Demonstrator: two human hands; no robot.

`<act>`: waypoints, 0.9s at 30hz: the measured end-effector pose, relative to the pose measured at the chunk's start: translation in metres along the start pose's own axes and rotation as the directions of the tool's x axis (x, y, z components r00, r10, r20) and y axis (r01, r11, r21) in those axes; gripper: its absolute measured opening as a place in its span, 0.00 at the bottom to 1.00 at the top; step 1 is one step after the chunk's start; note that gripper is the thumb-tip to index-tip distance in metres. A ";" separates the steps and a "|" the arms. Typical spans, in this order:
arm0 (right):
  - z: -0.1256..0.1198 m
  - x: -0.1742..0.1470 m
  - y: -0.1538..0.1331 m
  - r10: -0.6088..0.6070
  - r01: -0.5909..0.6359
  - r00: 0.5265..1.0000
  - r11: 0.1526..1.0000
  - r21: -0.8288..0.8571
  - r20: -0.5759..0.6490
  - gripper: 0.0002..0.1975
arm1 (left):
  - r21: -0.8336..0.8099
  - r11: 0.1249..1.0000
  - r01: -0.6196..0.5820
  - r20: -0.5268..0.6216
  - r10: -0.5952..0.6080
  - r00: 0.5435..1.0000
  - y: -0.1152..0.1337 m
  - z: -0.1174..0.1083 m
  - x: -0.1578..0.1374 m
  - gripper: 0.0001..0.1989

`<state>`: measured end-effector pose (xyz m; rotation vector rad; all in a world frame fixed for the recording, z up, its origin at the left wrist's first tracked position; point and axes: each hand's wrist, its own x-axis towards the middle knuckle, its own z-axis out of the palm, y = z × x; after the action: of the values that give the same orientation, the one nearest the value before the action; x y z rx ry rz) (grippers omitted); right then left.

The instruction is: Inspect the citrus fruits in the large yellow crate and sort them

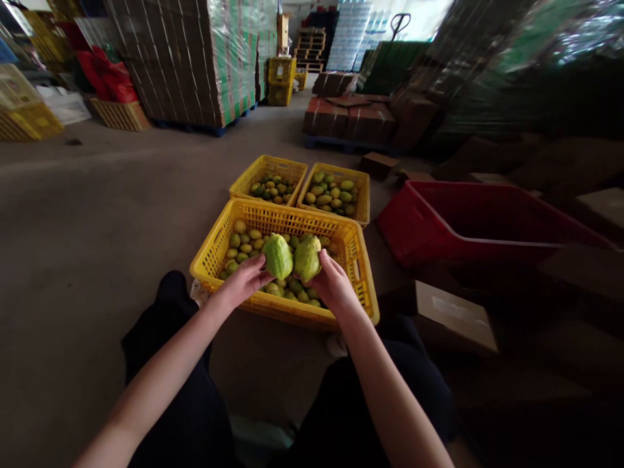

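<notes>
My left hand (249,279) grips a green, ribbed lemon (278,257) by its left side. In my right hand (334,281) is a second lemon (307,259), yellower and lumpy, with the fingers closed round its right side. The two fruits are held side by side, a narrow gap between them, above a large yellow plastic crate (280,316). Smaller yellow-green lemons (245,239) lie in that crate, partly hidden by my hands and the held fruits.
Behind stand two yellow crates, a left one (236,187) and a right one (363,208), both with fruit inside. A red tub (414,234) is to the right, with a cardboard box (453,315) nearer me. Wrapped carton stacks (170,65) and a pallet of boxes (348,120) stand further back.
</notes>
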<state>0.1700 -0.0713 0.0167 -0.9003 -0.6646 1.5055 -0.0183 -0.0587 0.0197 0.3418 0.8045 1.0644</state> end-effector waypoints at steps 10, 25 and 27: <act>0.010 -0.007 0.020 -0.280 0.259 0.960 0.867 -0.425 0.012 0.23 | 0.310 0.949 -0.064 0.127 0.025 0.992 -0.008 -0.008 0.008 0.16; -0.003 -0.007 0.055 0.207 -0.179 0.973 0.955 -0.237 0.099 0.32 | 0.688 0.623 -0.373 0.423 0.073 0.903 0.004 -0.011 -0.002 0.28; -0.003 -0.006 0.058 0.247 -0.224 0.958 0.961 -0.160 0.145 0.29 | 0.665 0.664 -0.342 0.434 0.029 0.901 0.008 -0.008 -0.003 0.27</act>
<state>0.1410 -0.0852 -0.0321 -0.9991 -0.8144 1.7775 -0.0301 -0.0591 0.0201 1.3236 0.8109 0.7722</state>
